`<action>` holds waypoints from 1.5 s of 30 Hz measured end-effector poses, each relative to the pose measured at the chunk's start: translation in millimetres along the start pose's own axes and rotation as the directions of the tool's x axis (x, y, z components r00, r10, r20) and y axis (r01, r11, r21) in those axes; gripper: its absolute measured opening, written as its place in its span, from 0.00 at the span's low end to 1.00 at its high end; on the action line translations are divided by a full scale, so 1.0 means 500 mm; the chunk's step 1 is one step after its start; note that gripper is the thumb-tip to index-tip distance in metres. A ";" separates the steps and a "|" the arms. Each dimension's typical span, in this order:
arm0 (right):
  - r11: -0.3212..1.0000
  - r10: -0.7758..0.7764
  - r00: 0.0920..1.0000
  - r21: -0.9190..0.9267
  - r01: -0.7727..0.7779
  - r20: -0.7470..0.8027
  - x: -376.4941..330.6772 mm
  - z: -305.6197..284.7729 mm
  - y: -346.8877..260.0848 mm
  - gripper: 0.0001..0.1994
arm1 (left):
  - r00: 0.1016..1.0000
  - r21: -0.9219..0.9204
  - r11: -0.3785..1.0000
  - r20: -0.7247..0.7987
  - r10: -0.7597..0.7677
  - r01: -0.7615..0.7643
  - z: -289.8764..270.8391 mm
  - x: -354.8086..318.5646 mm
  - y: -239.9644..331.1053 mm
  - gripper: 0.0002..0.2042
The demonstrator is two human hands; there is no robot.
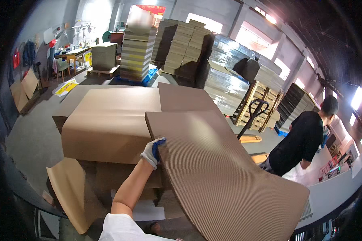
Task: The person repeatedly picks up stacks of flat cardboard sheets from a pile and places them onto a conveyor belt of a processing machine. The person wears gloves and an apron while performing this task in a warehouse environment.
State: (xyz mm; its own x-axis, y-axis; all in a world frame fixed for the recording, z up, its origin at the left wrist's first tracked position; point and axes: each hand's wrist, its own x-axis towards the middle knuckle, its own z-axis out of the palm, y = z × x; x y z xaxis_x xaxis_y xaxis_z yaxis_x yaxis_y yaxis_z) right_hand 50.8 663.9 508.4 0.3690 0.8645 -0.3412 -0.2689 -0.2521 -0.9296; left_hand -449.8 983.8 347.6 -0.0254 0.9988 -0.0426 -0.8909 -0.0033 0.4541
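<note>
My left hand (152, 152), in a white and blue work glove, is closed on the left edge of a large brown corrugated cardboard sheet (213, 168). The sheet slants across my front, with its ribbed face up and its near right part bending downward. Its far end lies over a stack of cardboard sheets (112, 120), whose top one is smooth, light brown and curled down along its near side. My right hand does not show; the sheet covers the area where that arm might be.
A curled brown sheet (70, 193) hangs low at the left. Behind stand tall stacks of board (183, 44), film-wrapped stacks (227, 88) and upright wooden pallets (257, 102). A pallet jack (253, 116) is beyond the sheet. A person in black (299, 140) stands at the right beside a long white table (338, 176).
</note>
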 end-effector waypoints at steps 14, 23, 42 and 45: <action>0.990 -0.131 0.957 -0.089 0.112 -0.259 -0.632 -0.417 0.106 0.28 | 0.871 0.537 0.702 0.417 0.261 -0.467 0.059 -0.606 -0.259 0.17; 0.933 -0.074 0.741 0.216 0.288 -0.667 -1.102 -0.409 0.231 0.32 | 0.835 0.429 0.897 0.450 -0.316 0.108 0.181 -0.907 -0.383 0.37; 0.858 -0.511 0.121 -0.513 0.021 -0.851 -1.472 -0.826 0.513 0.22 | 0.383 0.486 0.800 0.705 -0.597 0.352 0.609 -1.308 -1.157 0.41; 0.786 -0.618 0.018 -0.618 -0.003 -0.786 -1.417 -0.921 0.394 0.12 | 0.413 0.494 0.794 0.680 -0.607 0.355 0.662 -1.305 -1.283 0.34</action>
State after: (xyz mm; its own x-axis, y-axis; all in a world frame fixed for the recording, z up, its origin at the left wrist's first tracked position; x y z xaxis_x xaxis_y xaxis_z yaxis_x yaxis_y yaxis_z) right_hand 145.7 -198.5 502.7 0.8721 -0.1709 0.4585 0.3370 -0.4697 -0.8160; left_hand 288.4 350.4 378.4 0.8381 0.4477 0.3117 -0.4927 0.3759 0.7848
